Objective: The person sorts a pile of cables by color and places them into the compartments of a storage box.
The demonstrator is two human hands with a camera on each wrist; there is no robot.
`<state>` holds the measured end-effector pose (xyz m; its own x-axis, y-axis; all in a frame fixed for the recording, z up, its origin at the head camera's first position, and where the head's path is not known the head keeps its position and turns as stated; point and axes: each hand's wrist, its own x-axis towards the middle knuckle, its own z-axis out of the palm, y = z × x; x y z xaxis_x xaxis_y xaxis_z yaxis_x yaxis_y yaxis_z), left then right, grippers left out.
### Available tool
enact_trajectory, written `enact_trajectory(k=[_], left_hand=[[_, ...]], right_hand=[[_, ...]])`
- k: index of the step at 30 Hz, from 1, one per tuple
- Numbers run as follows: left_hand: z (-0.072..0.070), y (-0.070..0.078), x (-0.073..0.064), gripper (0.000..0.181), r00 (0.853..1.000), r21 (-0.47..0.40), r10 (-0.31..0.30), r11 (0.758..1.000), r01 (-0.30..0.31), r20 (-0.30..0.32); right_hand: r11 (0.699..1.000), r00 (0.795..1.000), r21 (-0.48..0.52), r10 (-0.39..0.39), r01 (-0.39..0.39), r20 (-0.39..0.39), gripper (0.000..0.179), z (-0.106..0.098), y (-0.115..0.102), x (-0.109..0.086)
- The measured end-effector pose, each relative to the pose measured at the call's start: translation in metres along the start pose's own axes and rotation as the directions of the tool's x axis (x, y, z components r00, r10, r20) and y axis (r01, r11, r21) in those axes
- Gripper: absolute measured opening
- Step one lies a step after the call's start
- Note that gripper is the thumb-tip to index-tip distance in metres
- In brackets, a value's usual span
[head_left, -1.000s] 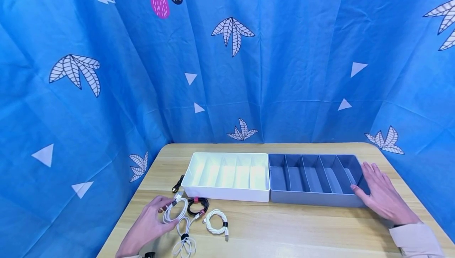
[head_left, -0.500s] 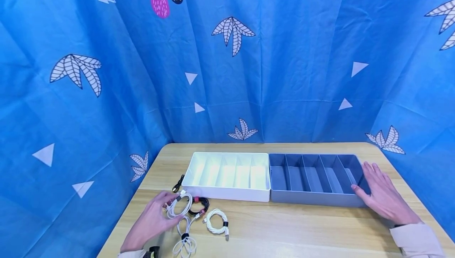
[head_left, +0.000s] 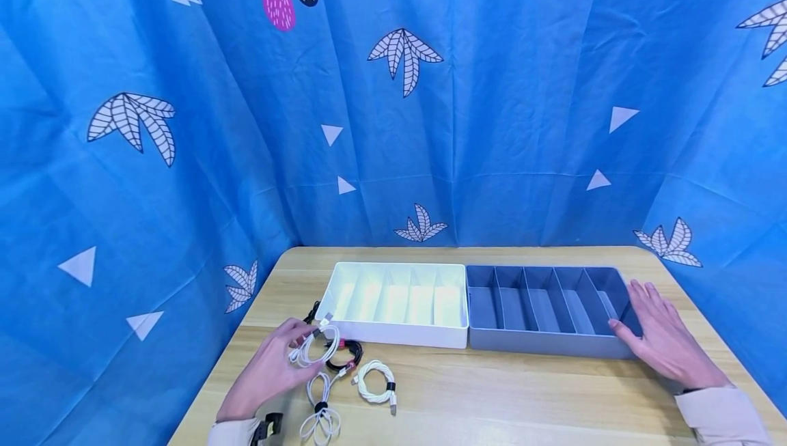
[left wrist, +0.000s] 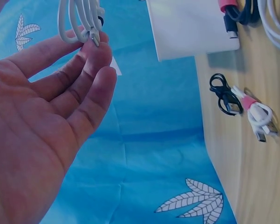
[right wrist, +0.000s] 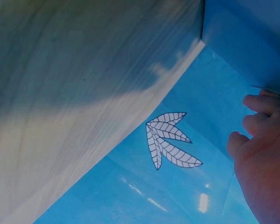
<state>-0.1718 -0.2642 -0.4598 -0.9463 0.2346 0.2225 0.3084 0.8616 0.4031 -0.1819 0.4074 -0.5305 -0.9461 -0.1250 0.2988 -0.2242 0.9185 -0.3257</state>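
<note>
My left hand (head_left: 267,371) holds a coiled white charging cable (head_left: 333,349) between thumb and fingertips, raised over the table. In the left wrist view the white loops (left wrist: 77,21) hang at the fingertips, their upper part cut off. My right hand (head_left: 664,340) rests at the right end of the grey divided box (head_left: 547,344), fingers along the outer side, thumb over the front right corner. The right wrist view shows its fingers (right wrist: 256,122) against the box wall (right wrist: 252,42). To the left stands the white divided box (head_left: 393,334), touching the grey one.
Near my left hand lie a black cable coil (head_left: 356,349) with red ties, a white coil (head_left: 371,399) and another white cable (head_left: 320,407). A small black cable (left wrist: 222,95) and a white one with a pink tie (left wrist: 259,116) lie left of these.
My left hand has lifted slightly and moved right and away from me, carrying the white cable coil. The right hand stays at the grey box.
</note>
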Motion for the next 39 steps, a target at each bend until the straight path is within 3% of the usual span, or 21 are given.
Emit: enact_trajectory(k=[17,30,39], left_hand=[[-0.003,0.020,0.021,0.057,1.000,-0.039,0.027,0.999,-0.027,0.010],[-0.001,0.037,0.033,0.052,0.994,-0.097,0.113,0.989,-0.113,-0.001],[-0.001,0.050,0.041,0.055,0.996,-0.118,0.086,0.990,-0.082,0.033]], right_hand=[[1.000,1.000,-0.006,0.002,-0.002,0.004,0.088,0.000,0.002,0.000],[1.000,1.000,-0.001,0.001,-0.001,0.004,0.088,0.001,0.002,0.000],[1.000,1.000,0.003,-0.002,0.002,-0.001,0.090,0.002,0.004,0.000]])
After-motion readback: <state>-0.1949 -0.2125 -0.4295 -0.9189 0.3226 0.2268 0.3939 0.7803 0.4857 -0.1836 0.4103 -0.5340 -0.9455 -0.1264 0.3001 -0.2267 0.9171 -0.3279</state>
